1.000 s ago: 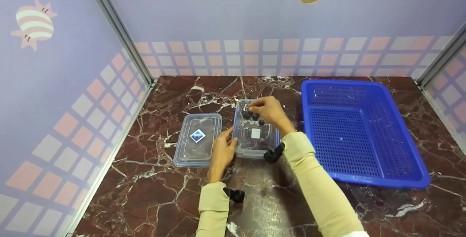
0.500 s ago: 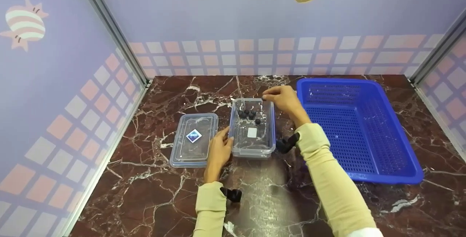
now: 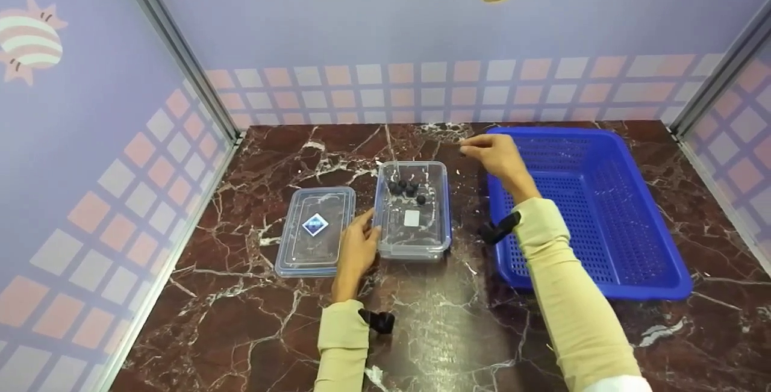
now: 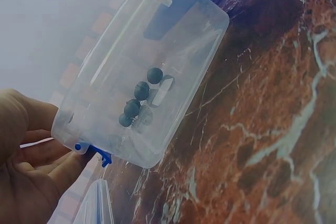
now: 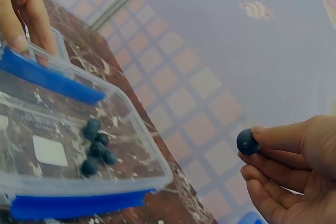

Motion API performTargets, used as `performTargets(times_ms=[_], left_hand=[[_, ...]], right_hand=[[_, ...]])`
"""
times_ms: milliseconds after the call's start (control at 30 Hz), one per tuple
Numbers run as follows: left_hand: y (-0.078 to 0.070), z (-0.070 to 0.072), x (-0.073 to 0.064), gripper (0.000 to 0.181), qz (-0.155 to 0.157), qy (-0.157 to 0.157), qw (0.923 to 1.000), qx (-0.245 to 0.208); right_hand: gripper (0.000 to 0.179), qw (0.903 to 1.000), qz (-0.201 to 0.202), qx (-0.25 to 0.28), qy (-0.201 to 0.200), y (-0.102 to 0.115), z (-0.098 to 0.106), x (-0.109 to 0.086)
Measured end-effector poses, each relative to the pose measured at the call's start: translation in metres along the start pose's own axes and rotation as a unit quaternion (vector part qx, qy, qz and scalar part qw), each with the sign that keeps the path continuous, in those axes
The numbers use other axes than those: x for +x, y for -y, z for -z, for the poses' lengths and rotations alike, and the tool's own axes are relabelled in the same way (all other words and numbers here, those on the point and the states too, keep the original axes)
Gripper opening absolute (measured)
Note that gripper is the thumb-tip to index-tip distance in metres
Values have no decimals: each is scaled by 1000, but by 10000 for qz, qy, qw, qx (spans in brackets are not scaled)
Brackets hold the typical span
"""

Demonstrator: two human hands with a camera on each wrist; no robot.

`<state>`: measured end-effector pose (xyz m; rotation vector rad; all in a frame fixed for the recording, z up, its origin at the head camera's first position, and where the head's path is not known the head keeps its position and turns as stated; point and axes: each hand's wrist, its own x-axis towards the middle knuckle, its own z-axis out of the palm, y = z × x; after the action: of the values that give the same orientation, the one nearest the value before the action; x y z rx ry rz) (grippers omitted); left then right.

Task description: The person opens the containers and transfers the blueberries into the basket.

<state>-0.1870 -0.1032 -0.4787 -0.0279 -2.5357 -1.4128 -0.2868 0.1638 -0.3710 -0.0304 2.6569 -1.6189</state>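
Note:
My left hand (image 3: 357, 250) grips the left side of a clear plastic food container (image 3: 415, 252), fingers at its blue latch (image 5: 52, 81). The lidless container stands on the table with several blueberries (image 5: 97, 149) at its far end. My right hand (image 3: 503, 156) is raised to the right of the container, above the far left corner of the blue basket. In the right wrist view its thumb and fingertips pinch one blueberry (image 5: 248, 141), which is held clear of the container.
A clear lidded box (image 3: 316, 241) with a blue diamond label lies left of the container. The large blue perforated basket (image 3: 650, 199) stands at the right on the dark marbled table (image 3: 241, 332). Patterned wall panels (image 3: 385, 24) enclose the back and sides.
My right hand has lifted out of the container and moved right and back with a blueberry between its fingertips. My left hand stays at the container's left side.

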Motion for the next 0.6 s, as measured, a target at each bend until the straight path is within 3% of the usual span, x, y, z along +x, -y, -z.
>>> performTargets(times_ms=[233, 600], left_hand=[[-1, 2, 0, 40, -39, 22, 10000, -8], [-2, 2, -1, 40, 15, 77, 10000, 5]], right_hand=[[33, 9998, -117, 111, -93, -12, 26, 3], [41, 9954, -740, 580, -192, -44, 56, 5]])
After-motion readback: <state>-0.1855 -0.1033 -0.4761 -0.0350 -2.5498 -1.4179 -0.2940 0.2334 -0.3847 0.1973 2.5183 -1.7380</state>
